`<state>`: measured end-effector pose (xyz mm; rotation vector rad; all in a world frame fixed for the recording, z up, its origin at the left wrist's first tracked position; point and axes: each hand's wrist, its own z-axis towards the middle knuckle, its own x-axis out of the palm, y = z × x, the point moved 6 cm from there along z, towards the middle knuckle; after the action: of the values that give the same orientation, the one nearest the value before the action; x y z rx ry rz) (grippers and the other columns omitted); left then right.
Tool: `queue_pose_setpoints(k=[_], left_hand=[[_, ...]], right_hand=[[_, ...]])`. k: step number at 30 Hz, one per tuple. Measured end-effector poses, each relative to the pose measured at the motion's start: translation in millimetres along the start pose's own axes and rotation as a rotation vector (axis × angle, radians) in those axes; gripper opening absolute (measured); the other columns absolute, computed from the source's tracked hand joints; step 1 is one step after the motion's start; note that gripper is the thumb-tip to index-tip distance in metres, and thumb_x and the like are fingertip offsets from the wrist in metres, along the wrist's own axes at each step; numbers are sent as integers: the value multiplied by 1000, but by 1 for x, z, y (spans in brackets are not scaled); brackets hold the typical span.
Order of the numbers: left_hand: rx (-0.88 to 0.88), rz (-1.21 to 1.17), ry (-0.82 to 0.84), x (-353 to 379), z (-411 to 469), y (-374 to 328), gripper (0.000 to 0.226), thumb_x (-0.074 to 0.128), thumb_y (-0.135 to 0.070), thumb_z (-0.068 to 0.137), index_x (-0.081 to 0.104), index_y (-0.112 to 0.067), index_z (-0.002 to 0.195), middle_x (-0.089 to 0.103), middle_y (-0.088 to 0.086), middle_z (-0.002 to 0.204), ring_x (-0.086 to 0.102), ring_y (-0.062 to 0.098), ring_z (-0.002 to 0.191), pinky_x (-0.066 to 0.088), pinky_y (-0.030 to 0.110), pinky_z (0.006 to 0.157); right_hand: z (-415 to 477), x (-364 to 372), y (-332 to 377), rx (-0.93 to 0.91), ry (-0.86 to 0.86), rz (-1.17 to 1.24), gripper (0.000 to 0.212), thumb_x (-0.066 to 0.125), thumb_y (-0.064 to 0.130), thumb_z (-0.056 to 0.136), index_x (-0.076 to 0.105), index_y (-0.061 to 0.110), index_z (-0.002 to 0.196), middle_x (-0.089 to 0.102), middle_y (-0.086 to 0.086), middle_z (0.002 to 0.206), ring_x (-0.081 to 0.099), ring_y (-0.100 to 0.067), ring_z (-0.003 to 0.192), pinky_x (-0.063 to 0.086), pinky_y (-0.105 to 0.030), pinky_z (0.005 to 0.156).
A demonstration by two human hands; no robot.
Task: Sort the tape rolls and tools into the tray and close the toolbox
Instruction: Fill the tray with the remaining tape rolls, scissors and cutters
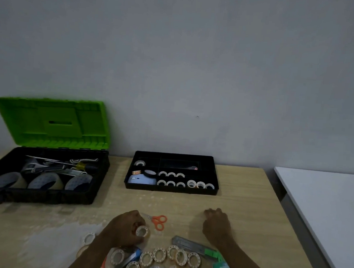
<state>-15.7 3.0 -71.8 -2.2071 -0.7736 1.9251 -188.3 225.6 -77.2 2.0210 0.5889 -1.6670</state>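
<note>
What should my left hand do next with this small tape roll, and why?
Probably carry the small tape roll pinched in your left hand forward to the black tray and stand it among the sorted rolls in its front compartments. Many more loose rolls wait near you.

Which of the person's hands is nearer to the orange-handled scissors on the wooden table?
Left. The left hand, gripping a small white tape roll, sits just left of the orange-handled scissors; the right hand is farther off to their right.
</note>
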Motion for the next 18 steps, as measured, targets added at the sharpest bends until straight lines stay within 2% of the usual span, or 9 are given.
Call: queue_pose_setpoints(k=[4,7,10,15,18], left_hand=[[13,-6,-81,-10,16,-15,40,68,-49,77,63,-30,112,57,-14,106,56,6,101,38,17,77],[9,-86,-98,-13,34,-30,43,71,-42,77,62,-26,115,61,-8,113,57,10,103,42,22,82],[21,-127,-125,-13,51,-49,53,72,-36,78,54,-24,126,58,-8,119,56,12,107,42,23,86],[90,-133,-175,-16,87,-93,45,67,-29,84,53,-18,125,60,-1,121,57,20,110,47,31,87],[118,-81,-168,-16,115,-120,39,62,-32,88,48,-17,121,62,1,115,59,23,106,45,32,79]], right_hand=[[1,-9,9,-49,-82,1,33,39,19,90,60,20,117,63,-1,119,45,-19,120,27,-40,103],[5,-13,15,-55,-92,78,30,41,24,92,61,23,114,64,0,116,45,-19,120,26,-38,101],[9,-18,14,-42,-81,120,28,41,24,94,61,21,113,64,0,115,46,-22,118,29,-37,99],[7,-11,-16,57,-53,118,28,39,19,94,55,16,118,55,-3,124,47,-22,117,36,-35,97],[6,-3,-38,70,-36,127,32,37,20,95,48,16,125,46,-3,131,44,-22,120,37,-33,96]])
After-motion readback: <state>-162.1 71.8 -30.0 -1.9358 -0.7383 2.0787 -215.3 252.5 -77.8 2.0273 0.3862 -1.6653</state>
